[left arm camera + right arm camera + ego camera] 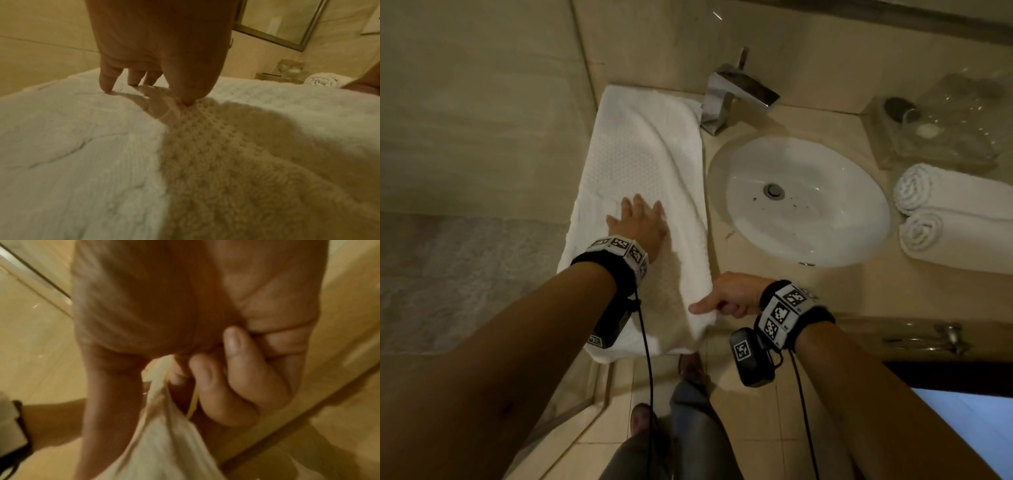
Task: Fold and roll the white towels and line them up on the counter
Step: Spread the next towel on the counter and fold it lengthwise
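A long white towel [650,164] lies folded lengthwise on the counter left of the sink, its near end hanging over the front edge. My left hand [640,222] lies flat on its middle with fingers spread; in the left wrist view the fingertips [107,89] press into the towel [82,146]. My right hand [726,298] pinches the towel's near right edge, thumb on top. The right wrist view shows the curled fingers [236,378] gripping the cloth [162,426]. Two rolled white towels [945,219] lie side by side at the right of the sink.
An oval white sink [804,202] with a chrome tap [736,96] sits mid-counter. A clear tray [935,126] with glassware stands at the back right. A tiled wall bounds the towel on the left. Below the counter edge are floor tiles and my legs.
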The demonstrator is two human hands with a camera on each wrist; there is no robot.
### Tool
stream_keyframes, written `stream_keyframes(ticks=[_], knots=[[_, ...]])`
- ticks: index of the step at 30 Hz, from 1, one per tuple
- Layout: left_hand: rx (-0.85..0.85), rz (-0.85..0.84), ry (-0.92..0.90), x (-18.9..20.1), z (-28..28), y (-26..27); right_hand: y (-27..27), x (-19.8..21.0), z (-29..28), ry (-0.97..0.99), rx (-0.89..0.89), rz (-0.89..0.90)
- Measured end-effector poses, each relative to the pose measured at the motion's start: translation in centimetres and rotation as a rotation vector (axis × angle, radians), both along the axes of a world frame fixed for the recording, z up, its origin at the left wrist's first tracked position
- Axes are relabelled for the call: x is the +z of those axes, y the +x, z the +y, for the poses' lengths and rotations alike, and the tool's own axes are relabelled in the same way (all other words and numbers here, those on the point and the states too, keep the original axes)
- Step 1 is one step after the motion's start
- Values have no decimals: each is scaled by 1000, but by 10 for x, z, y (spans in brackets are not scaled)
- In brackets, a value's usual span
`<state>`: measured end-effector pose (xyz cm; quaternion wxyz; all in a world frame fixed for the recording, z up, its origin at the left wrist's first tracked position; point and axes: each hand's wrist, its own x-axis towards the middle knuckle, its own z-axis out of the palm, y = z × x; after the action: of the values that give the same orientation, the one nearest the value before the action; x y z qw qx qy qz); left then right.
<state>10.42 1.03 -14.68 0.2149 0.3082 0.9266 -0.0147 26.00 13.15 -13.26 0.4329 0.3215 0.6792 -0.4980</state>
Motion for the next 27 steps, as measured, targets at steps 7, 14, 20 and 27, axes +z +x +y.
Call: stream_keyframes(ticks=[7, 14, 20, 27], knots=[[-22, -34, -38, 1, 1, -5, 26, -6, -1, 281, 283, -153], [-59, -64, -86, 8, 3, -11, 16, 13, -1, 377, 236, -124], [-263, -75, -146, 20, 6, -30, -16, 20, 22, 544, 71, 124], [-75, -109, -20, 41, 38, -69, -81, 32, 43, 618, -2, 352]])
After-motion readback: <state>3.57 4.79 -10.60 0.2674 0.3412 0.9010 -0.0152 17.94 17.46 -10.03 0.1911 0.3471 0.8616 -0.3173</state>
